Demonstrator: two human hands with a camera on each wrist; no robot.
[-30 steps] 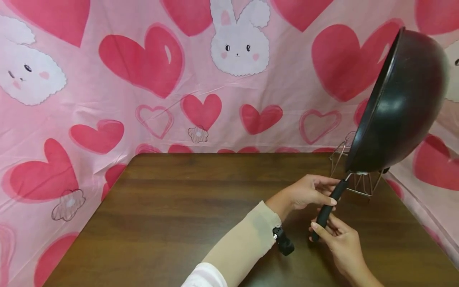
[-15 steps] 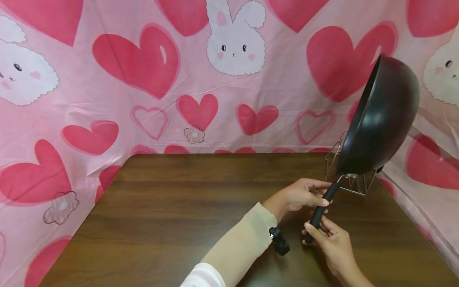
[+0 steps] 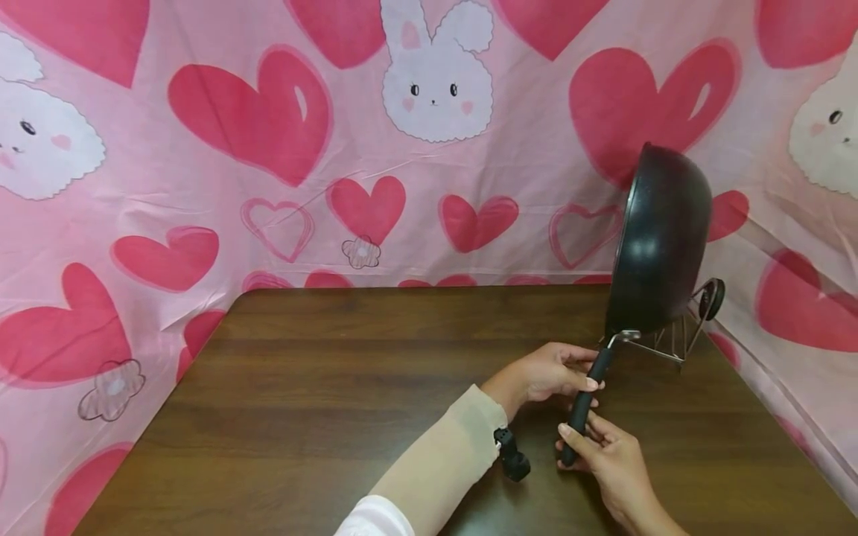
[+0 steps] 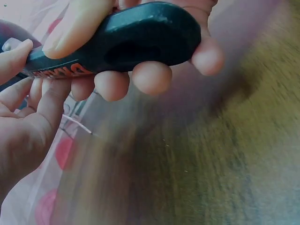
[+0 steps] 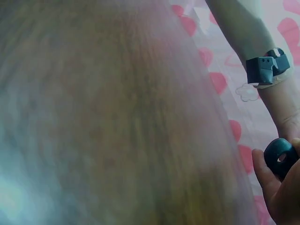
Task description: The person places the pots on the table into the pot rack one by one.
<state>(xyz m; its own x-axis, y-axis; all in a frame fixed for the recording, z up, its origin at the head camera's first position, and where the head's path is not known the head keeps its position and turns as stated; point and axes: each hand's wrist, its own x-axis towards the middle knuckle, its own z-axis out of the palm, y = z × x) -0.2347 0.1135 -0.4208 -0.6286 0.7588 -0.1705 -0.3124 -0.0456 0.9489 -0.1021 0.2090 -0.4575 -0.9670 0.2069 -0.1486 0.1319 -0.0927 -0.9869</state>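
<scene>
A deep black wok (image 3: 660,246) is held up on its side in the head view, its opening turned to the left. My left hand (image 3: 546,374) grips the upper part of its black handle (image 3: 586,402), near the bowl. Lower down, my right hand (image 3: 610,454) holds the handle's end between thumb and fingers. The left wrist view shows the handle (image 4: 140,37) close up, with fingers curled around it and part of its lettering covered. At the right edge of the right wrist view, the rounded handle end (image 5: 280,158) shows its hanging hole.
Behind the wok stands a metal wire rack (image 3: 670,346), partly hidden, with a round black piece (image 3: 712,299) at its right. A brown wooden table (image 3: 322,394) lies under the hands. Pink heart-patterned cloth (image 3: 214,171) hangs behind it.
The wok has come down and to the left, turning more upright. Both hands have shifted slightly left and down with the handle. More of the round black piece at the rack shows.
</scene>
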